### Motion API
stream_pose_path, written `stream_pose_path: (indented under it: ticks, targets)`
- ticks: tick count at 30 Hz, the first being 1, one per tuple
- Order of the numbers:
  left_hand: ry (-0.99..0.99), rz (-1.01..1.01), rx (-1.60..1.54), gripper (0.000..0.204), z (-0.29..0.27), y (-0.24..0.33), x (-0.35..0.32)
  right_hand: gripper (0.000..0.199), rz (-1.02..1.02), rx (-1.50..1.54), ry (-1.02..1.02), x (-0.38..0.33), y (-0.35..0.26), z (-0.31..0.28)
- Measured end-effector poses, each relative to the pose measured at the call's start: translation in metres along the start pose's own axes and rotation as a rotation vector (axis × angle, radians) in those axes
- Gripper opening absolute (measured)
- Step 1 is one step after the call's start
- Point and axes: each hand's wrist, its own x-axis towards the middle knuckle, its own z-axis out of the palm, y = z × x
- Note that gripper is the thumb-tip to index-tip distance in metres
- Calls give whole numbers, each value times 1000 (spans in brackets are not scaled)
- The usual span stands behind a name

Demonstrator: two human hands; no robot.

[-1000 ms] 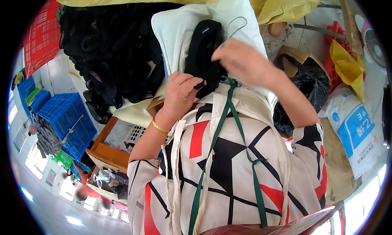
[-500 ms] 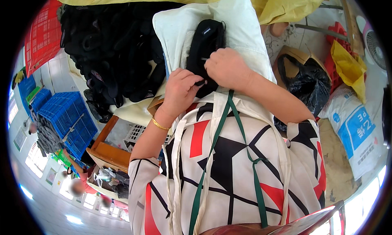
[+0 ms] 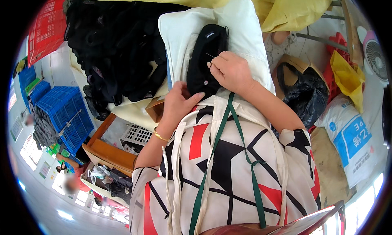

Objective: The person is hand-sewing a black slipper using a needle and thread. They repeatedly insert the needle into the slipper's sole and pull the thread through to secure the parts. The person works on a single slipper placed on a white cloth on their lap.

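Note:
A black, elongated padded fabric piece, resembling a shoe upper, lies lengthwise on a white cloth-covered pad. It bears a small label near its far end and a small pale spot near its near end. My right hand is closed in a pinch over its right side; a thin, light line like a needle sticks out by the fingers. At the piece's near left edge, my left hand grips it, with the thumb stretched along the near end and the other fingertips partly hidden.
Many similar black pieces are heaped left of the pad. Yellow cloth hangs beyond. At right are a box with a black plastic bag, a white-and-blue sack and a fan. Blue crates and co-workers are far left.
My left hand has moved from pinching at the piece's near middle down to its near left edge, the thumb now extended. The pale spot shows now. My right hand has shifted slightly.

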Motion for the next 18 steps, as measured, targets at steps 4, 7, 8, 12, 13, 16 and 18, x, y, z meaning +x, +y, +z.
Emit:
stream_pose_path:
  ticks: [4, 7, 8, 12, 13, 16, 18]
  targets:
    - [49, 35, -323, 32, 4, -17, 4, 18, -130, -82, 7, 14, -3, -11]
    - [175, 189, -546, 19, -29, 8, 10, 14, -152, -226, 61, 32, 4, -50]
    - [173, 247, -579, 21, -48, 10, 18, 12, -130, -269, 97, 38, 7, -67]
    - [120, 444, -483, 26, -132, 56, 45, 8, -49, -406, 261, 50, 21, -117]
    - [16, 412, -485, 25, -148, 65, 52, 15, -60, -417, 316, 52, 24, -126]
    - [-252, 539, -122, 24, -163, 82, 80, 14, -21, -478, 157, 37, 41, -142]
    - [-252, 579, -11, 23, -133, 74, 108, 12, 43, -537, -40, 26, 44, -137]
